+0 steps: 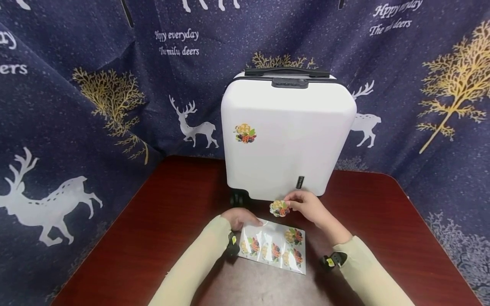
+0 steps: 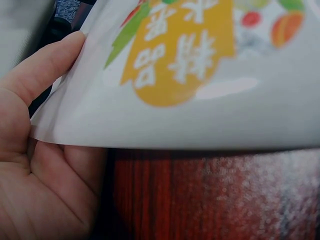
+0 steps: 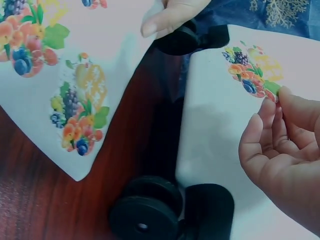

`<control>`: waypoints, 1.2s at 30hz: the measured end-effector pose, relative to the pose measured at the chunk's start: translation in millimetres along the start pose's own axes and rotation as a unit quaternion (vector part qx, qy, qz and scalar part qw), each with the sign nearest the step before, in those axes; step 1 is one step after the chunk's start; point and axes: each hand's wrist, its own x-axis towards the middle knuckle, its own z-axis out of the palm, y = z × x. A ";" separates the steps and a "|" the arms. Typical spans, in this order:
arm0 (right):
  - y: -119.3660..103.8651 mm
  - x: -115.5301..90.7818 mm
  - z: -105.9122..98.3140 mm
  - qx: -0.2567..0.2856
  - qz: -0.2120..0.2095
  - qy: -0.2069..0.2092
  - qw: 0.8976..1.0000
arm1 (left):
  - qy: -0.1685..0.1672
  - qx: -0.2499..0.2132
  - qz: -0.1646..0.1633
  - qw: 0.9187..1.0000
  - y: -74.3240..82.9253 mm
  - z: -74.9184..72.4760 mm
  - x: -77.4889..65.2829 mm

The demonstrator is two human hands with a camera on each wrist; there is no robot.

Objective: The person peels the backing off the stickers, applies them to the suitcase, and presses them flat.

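Note:
My right hand (image 1: 306,205) pinches a fruit sticker (image 1: 279,208) by its edge between thumb and fingertips, just in front of the lower part of a white suitcase (image 1: 287,140). In the right wrist view the held sticker (image 3: 250,71), printed with berries, leaves and yellow lettering, overlaps the white shell. My left hand (image 1: 239,217) grips one edge of a glossy white sticker sheet (image 1: 269,229), thumb on top and fingers underneath. Several fruit stickers (image 1: 293,236) show on that sheet. Another fruit sticker (image 1: 245,133) sits at the upper left of the suitcase's front.
The suitcase stands upright on a dark red wooden table (image 1: 176,199), its black wheels (image 3: 145,212) at the bottom. A black handle (image 1: 287,72) tops it. Behind hangs a blue cloth (image 1: 214,72) with white deer and gold trees. Each wrist wears a black strap.

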 end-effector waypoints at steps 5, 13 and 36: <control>-7.5 -0.4 -2.9 0.005 -0.005 -0.001 1.000 | 0.002 -0.003 0.001 1.000 -0.4 -0.1 0.3; -19.1 -0.9 -8.3 0.002 -0.011 -0.006 1.000 | 0.000 0.015 0.004 1.000 -2.6 -1.9 1.7; -59.5 -2.8 -29.1 0.079 -0.022 0.036 0.996 | -0.007 0.020 0.011 1.000 -2.6 -3.1 -2.6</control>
